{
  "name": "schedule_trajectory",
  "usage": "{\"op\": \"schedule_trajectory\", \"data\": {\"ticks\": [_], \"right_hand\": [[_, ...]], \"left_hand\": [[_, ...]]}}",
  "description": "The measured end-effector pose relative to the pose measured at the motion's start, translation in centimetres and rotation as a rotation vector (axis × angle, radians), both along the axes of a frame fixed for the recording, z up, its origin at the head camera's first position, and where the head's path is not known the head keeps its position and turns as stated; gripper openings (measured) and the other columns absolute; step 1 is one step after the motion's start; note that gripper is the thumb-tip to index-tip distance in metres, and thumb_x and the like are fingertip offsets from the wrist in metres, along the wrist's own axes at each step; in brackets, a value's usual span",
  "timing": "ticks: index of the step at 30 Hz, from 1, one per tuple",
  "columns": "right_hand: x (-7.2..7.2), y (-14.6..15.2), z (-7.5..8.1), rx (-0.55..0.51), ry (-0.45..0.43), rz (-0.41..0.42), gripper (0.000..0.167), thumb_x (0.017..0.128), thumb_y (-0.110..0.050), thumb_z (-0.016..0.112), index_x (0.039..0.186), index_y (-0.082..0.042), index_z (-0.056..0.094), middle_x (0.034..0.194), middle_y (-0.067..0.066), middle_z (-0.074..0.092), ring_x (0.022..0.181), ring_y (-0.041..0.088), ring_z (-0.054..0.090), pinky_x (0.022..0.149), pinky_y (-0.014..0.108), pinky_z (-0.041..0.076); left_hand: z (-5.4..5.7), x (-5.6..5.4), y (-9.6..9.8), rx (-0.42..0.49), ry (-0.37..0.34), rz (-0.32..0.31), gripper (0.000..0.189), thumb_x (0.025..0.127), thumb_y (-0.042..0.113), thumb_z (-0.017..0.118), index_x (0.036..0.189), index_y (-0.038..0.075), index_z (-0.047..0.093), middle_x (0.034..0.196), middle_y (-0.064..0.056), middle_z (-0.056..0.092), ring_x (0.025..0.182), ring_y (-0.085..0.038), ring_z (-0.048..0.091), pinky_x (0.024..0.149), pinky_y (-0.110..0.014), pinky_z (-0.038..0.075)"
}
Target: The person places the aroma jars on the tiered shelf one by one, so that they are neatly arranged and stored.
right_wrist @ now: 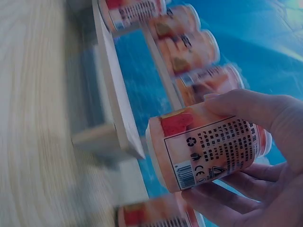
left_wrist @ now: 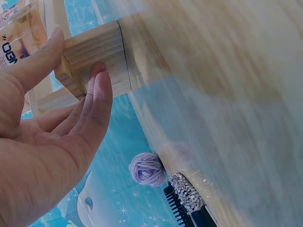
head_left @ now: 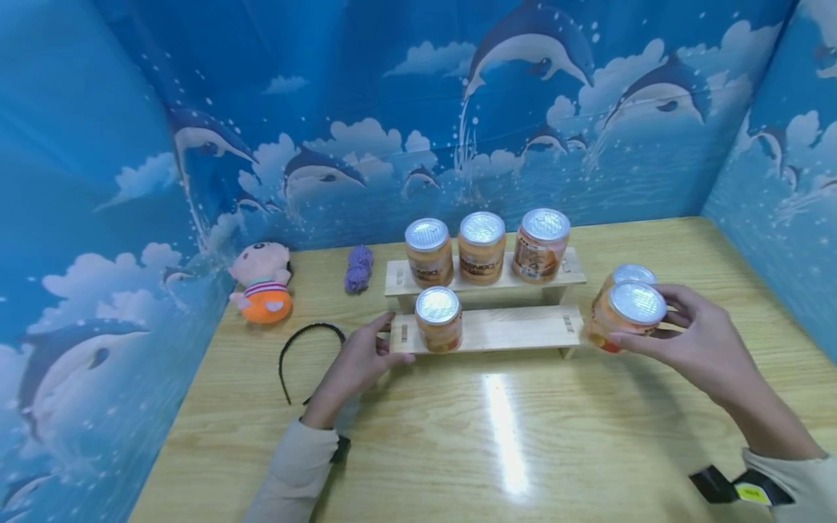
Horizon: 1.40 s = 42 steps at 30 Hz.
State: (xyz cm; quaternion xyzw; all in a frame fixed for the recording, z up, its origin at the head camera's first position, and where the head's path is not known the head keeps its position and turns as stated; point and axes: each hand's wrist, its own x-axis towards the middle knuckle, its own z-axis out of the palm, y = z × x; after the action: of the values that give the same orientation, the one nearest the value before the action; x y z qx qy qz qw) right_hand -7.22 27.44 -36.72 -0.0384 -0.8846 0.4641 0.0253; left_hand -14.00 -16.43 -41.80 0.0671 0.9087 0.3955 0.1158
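My right hand (head_left: 706,345) holds an orange-labelled can (head_left: 636,303) with a silver lid, thumb and fingers round its sides. In the right wrist view, the printed text and barcode of this can (right_wrist: 208,146) face the camera. A second can (head_left: 633,273) is just behind it, partly hidden. My left hand (head_left: 356,363) grips the left end of the lower wooden shelf (head_left: 516,328), thumb at the front edge and fingers at the back. One can (head_left: 439,319) stands upright near that end. On the rear, higher shelf (head_left: 392,280) are three more cans (head_left: 482,248).
A plush toy (head_left: 263,283) and purple yarn (head_left: 358,269) lie at the back left of the wooden table (head_left: 425,450). A black headband (head_left: 282,356) rests beside my left forearm. Blue dolphin-print cloth (head_left: 392,87) closes off the back and sides.
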Motion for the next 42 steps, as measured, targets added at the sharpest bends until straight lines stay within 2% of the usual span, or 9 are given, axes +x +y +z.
{"op": "schedule_trajectory", "data": {"ticks": [2, 5, 8, 12, 21, 30, 42], "right_hand": [[-0.4, -0.9, 0.1, -0.01, -0.006, 0.042, 0.087, 0.083, -0.026, 0.087, 0.15, 0.003, 0.038, 0.137, 0.022, 0.051, 0.103, -0.011, 0.054, 0.069, 0.015, 0.054], [-1.0, -2.3, 0.1, -0.021, 0.002, 0.095, 0.086, 0.082, -0.027, 0.088, 0.148, 0.004, 0.041, 0.136, 0.025, 0.053, 0.115, 0.017, 0.061, 0.072, 0.014, 0.053], [-1.5, -3.8, 0.1, -0.02, 0.02, 0.132, 0.084, 0.08, -0.028, 0.089, 0.144, 0.005, 0.044, 0.133, 0.026, 0.056, 0.12, 0.042, 0.057, 0.076, 0.01, 0.05], [-2.2, -5.4, -0.1, -0.041, 0.042, 0.173, 0.081, 0.078, -0.028, 0.091, 0.14, 0.004, 0.048, 0.13, 0.023, 0.058, 0.12, 0.042, 0.059, 0.079, 0.011, 0.05], [-3.7, -8.2, -0.5, -0.051, 0.051, 0.235, 0.084, 0.077, -0.025, 0.092, 0.141, 0.006, 0.048, 0.13, 0.025, 0.059, 0.113, 0.039, 0.063, 0.079, 0.022, 0.055], [-4.5, -10.6, -0.6, -0.105, 0.046, 0.268, 0.087, 0.075, -0.021, 0.093, 0.141, 0.008, 0.046, 0.132, 0.027, 0.058, 0.115, 0.04, 0.063, 0.089, 0.044, 0.058], [-5.0, -12.7, -1.5, -0.161, 0.068, 0.277, 0.087, 0.073, -0.017, 0.094, 0.142, 0.005, 0.048, 0.132, 0.023, 0.06, 0.114, 0.038, 0.064, 0.087, 0.039, 0.059]], "left_hand": [[0.0, 0.0, 0.0, -0.001, 0.001, -0.001, 0.093, 0.08, 0.026, 0.088, 0.154, 0.002, 0.039, 0.141, -0.016, 0.057, 0.093, -0.018, 0.066, 0.073, -0.03, 0.058], [0.0, 0.0, 0.0, -0.003, -0.003, 0.0, 0.093, 0.08, 0.026, 0.088, 0.154, 0.001, 0.039, 0.141, -0.017, 0.057, 0.093, -0.018, 0.066, 0.073, -0.03, 0.058], [0.1, 0.1, 0.0, -0.006, -0.004, 0.001, 0.093, 0.08, 0.027, 0.088, 0.155, 0.002, 0.038, 0.141, -0.016, 0.057, 0.094, -0.018, 0.066, 0.073, -0.03, 0.058], [0.1, 0.0, 0.0, -0.005, -0.003, -0.002, 0.093, 0.08, 0.027, 0.087, 0.155, 0.002, 0.038, 0.141, -0.016, 0.057, 0.094, -0.017, 0.066, 0.074, -0.03, 0.058], [0.2, 0.0, 0.1, -0.004, -0.007, 0.001, 0.093, 0.08, 0.026, 0.088, 0.155, 0.002, 0.038, 0.14, -0.016, 0.058, 0.091, -0.017, 0.066, 0.071, -0.029, 0.058], [0.3, 0.0, 0.2, -0.005, -0.021, 0.01, 0.093, 0.08, 0.026, 0.088, 0.155, 0.003, 0.038, 0.142, -0.015, 0.057, 0.093, -0.017, 0.065, 0.073, -0.03, 0.058], [0.3, 0.1, 0.2, -0.013, -0.003, -0.001, 0.092, 0.08, 0.026, 0.087, 0.155, 0.003, 0.039, 0.141, -0.015, 0.057, 0.093, -0.018, 0.066, 0.073, -0.031, 0.058]]}}
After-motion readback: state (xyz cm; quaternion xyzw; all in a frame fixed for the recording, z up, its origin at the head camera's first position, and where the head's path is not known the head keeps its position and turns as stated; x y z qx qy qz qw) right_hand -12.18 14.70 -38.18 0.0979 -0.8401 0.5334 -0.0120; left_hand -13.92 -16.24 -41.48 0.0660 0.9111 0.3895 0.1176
